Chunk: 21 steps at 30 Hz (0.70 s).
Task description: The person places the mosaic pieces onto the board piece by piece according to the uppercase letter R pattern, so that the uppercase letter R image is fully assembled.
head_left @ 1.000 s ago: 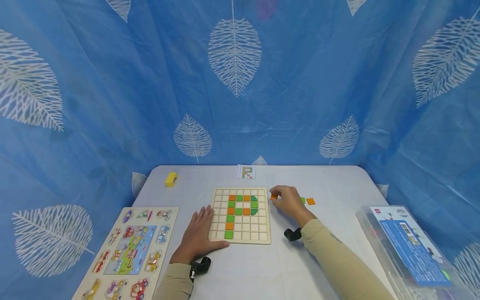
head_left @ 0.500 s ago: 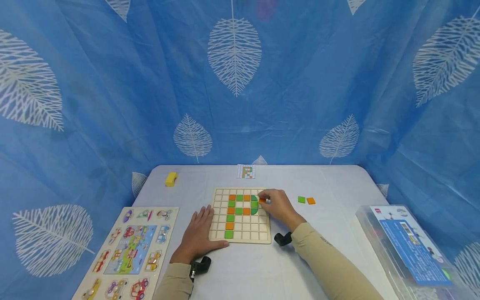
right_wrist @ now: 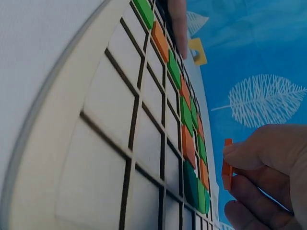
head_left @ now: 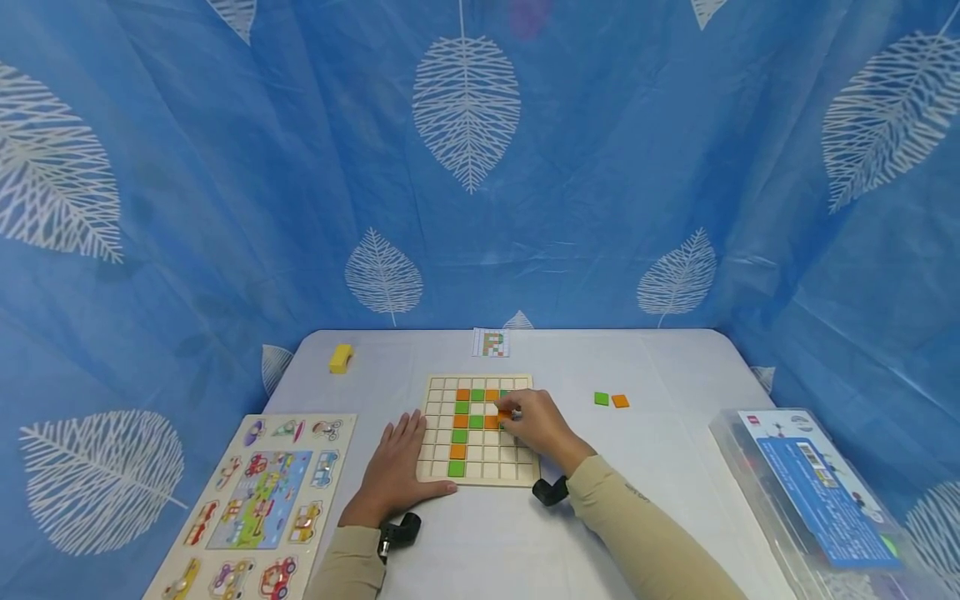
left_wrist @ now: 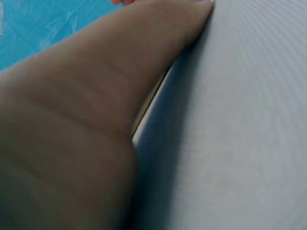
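My right hand (head_left: pixel 542 423) pinches an orange square tile (right_wrist: pixel 227 164) between thumb and fingers, over the right part of the wooden grid board (head_left: pixel 480 477). Green and orange tiles fill some of the board's cells in a P-like pattern; in the head view my hand covers the pattern's right side. My left hand (head_left: pixel 397 467) lies flat with fingers straight along the board's left edge, thumb pointing toward the front left corner. The left wrist view shows mostly that hand's thumb side (left_wrist: pixel 110 81) against the white cloth.
A green tile (head_left: pixel 602 399) and an orange tile (head_left: pixel 620 401) lie right of the board. Behind it is a small pattern card (head_left: pixel 491 342). A yellow block (head_left: pixel 341 358) stands back left, a vehicle puzzle board (head_left: pixel 258 500) front left, a clear plastic box (head_left: pixel 817 492) at right.
My right hand has carried the orange tile leftward from the table beside the board to over the pattern. The left hand has stayed in place.
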Each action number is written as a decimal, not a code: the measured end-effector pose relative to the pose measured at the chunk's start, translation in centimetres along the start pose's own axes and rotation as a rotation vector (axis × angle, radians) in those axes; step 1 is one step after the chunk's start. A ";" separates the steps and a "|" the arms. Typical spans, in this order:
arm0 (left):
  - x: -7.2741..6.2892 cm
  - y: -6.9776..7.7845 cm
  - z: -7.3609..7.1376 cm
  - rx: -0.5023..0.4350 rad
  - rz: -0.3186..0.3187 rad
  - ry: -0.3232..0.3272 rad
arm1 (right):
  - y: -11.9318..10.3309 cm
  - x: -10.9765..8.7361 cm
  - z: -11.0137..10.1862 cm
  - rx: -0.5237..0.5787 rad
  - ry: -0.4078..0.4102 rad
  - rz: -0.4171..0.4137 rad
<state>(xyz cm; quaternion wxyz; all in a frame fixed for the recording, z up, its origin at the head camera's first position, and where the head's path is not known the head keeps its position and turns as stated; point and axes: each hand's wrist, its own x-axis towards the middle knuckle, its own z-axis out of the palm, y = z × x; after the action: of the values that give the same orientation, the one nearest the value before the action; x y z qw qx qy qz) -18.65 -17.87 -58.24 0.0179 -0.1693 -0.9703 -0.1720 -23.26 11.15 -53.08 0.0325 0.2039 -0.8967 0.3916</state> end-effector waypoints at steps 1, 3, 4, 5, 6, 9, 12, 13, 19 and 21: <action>0.0 0.0 0.0 0.003 0.001 0.001 | -0.1 0.0 0.1 0.005 -0.009 0.009; 0.0 0.0 -0.1 0.005 0.001 0.001 | -0.4 -0.1 0.5 0.020 -0.026 0.019; 0.0 0.0 -0.1 0.005 0.002 0.001 | -0.6 -0.2 0.7 0.022 -0.033 0.017; -0.1 0.1 -0.1 0.004 0.002 0.001 | -0.8 -0.2 0.9 0.026 -0.041 0.017; -0.1 0.1 -0.2 0.003 0.002 0.001 | -0.9 -0.3 1.1 0.030 -0.048 0.014; 0.0 0.1 -0.2 -0.005 0.002 -0.001 | -1.3 -0.4 1.9 0.032 -0.064 0.007; 0.0 0.1 -0.2 -0.011 0.005 0.000 | -1.6 -0.6 2.6 0.025 -0.074 0.001; 0.0 0.1 -0.2 -0.012 0.005 -0.001 | -1.6 -0.6 2.9 0.020 -0.078 -0.004; 0.0 0.0 0.0 -0.007 0.005 -0.001 | -1.9 -0.4 4.0 -0.005 -0.078 -0.028; 0.0 0.0 0.0 -0.005 0.004 0.002 | -1.9 -0.4 4.3 -0.021 -0.071 -0.038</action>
<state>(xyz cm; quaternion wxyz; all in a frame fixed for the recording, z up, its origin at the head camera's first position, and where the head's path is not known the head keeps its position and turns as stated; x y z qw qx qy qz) -18.68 -17.86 -58.22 0.0188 -0.1709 -0.9695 -0.1745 -21.76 7.05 -54.85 0.0102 0.2343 -0.8973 0.3740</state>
